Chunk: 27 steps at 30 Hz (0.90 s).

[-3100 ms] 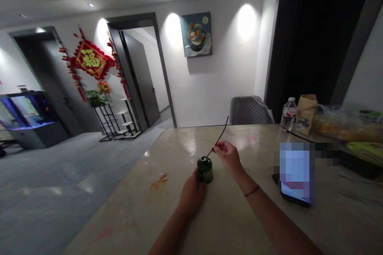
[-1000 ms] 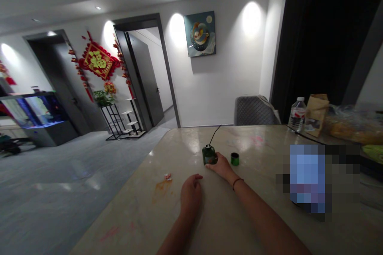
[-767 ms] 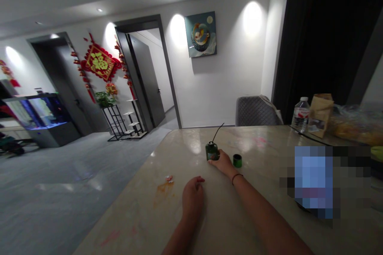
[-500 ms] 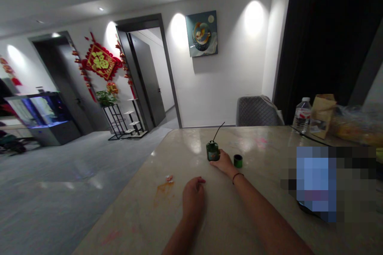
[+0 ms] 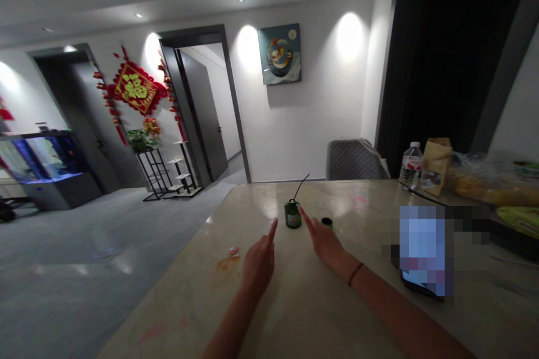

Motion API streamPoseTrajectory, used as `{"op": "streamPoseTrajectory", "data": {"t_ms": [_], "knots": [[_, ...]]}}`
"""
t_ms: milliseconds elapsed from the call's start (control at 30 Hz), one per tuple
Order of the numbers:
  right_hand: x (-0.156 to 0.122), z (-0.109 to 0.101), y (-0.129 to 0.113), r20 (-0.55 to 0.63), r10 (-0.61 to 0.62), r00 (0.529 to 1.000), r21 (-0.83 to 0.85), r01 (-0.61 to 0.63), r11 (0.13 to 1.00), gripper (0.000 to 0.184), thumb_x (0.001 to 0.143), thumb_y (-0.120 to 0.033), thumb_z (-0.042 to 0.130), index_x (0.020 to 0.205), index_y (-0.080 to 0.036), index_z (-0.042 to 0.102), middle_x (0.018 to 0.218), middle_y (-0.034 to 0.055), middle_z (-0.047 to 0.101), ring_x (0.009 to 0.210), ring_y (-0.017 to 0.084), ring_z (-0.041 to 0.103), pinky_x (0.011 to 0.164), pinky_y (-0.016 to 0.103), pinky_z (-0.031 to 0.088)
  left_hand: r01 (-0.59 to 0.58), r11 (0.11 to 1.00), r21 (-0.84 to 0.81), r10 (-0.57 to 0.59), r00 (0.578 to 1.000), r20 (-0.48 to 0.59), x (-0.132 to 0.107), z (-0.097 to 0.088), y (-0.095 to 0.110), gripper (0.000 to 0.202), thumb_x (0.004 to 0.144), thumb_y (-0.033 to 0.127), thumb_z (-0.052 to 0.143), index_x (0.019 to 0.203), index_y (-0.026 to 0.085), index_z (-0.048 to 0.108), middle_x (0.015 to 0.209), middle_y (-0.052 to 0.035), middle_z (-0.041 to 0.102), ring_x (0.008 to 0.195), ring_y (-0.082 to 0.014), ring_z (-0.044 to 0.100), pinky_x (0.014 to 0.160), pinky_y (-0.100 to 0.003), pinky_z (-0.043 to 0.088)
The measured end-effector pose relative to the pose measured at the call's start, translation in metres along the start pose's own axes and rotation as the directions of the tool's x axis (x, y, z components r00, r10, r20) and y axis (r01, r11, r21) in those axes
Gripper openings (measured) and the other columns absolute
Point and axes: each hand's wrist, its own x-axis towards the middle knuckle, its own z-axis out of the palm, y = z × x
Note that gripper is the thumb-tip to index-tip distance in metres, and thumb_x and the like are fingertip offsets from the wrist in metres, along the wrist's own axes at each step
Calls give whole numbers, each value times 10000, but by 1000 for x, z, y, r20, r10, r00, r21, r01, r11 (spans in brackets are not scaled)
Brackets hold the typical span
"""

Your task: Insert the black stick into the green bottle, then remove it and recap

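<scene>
A small dark green bottle point(image 5: 292, 216) stands upright on the pale table point(image 5: 290, 308), a thin dark stick point(image 5: 301, 186) leaning out of its neck. My right hand point(image 5: 327, 242) is just right of it, index finger stretched toward the bottle's shoulder; whether the tip touches I cannot tell. Partly behind that hand is a short green ring-like cap point(image 5: 327, 222). On the near left side, my left hand point(image 5: 258, 262) points its index finger up toward the bottle, apart from it, with the other fingers curled. Neither hand holds anything.
Crumpled bits point(image 5: 233, 251) and an orange stain lie left of my left hand. To the right are a phone with a blurred screen point(image 5: 422, 249), a water bottle point(image 5: 411, 166), a paper bag point(image 5: 435, 167) and plastic bags. A grey chair point(image 5: 356, 160) stands beyond the table.
My right hand has let go of the green bottle and drawn back to its right, index finger extended. My left hand has moved toward the bottle and stretched out its index finger.
</scene>
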Motion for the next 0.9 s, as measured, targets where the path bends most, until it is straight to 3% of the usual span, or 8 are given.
{"op": "streamPoseTrajectory", "data": {"t_ms": [100,200,300,433,500,600,667,900], "knots": [[-12,-12,5,79,-51,996,-252,69,965,788,741,58,318,1373,-371,122,873,84,594,724,193,595,622,296,435,-113,972,205,104,993,51,0,2,-7,701,774,-1,335,1376,311,157,884,-37,581,808,-155,536,744,-268,365],[-22,-11,10,126,-60,990,-288,95,953,776,749,45,332,1356,-406,160,834,80,603,661,193,595,577,293,421,-157,945,288,148,988,51,-4,11,-13,773,726,-52,351,1374,321,155,872,-31,571,832,-161,507,773,-287,349],[-21,-11,15,135,-68,989,-146,87,985,711,739,9,399,1332,-367,283,867,77,613,660,177,597,572,267,403,-140,944,299,152,988,-18,-8,19,-17,740,734,-40,358,1368,305,194,844,-24,569,815,-158,501,768,-288,342],[16,-19,14,31,22,999,202,-28,979,280,767,-188,495,1015,-220,622,838,57,625,735,163,587,625,240,398,-132,960,246,185,961,-208,-10,21,-21,425,804,86,381,1197,217,476,812,-32,583,792,-164,506,751,-288,349],[43,-22,11,-10,173,985,342,-159,926,256,780,-279,496,974,-171,625,750,46,620,670,147,575,587,228,395,-127,964,232,201,923,-329,-11,21,-23,242,830,152,379,953,187,585,785,-35,584,767,-166,504,737,-292,351],[77,-17,5,21,277,961,446,-257,857,453,711,-361,585,1094,-119,565,766,54,636,664,149,584,580,224,401,-121,964,238,218,871,-440,-14,19,-24,217,842,174,364,749,181,560,712,-24,567,706,-164,495,707,-292,348],[92,-9,3,55,284,957,464,-276,842,533,666,-403,623,1113,-119,558,818,70,654,705,161,600,605,227,412,-113,965,237,218,850,-479,-15,18,-25,212,842,177,364,732,183,546,689,-17,558,691,-161,493,704,-292,344],[111,8,6,50,249,967,482,-242,842,250,733,-338,545,839,-167,693,844,62,694,771,160,628,626,204,412,-132,970,203,217,849,-481,-15,18,-25,196,835,163,373,743,184,544,694,-13,565,684,-155,490,690,-282,352]]}}
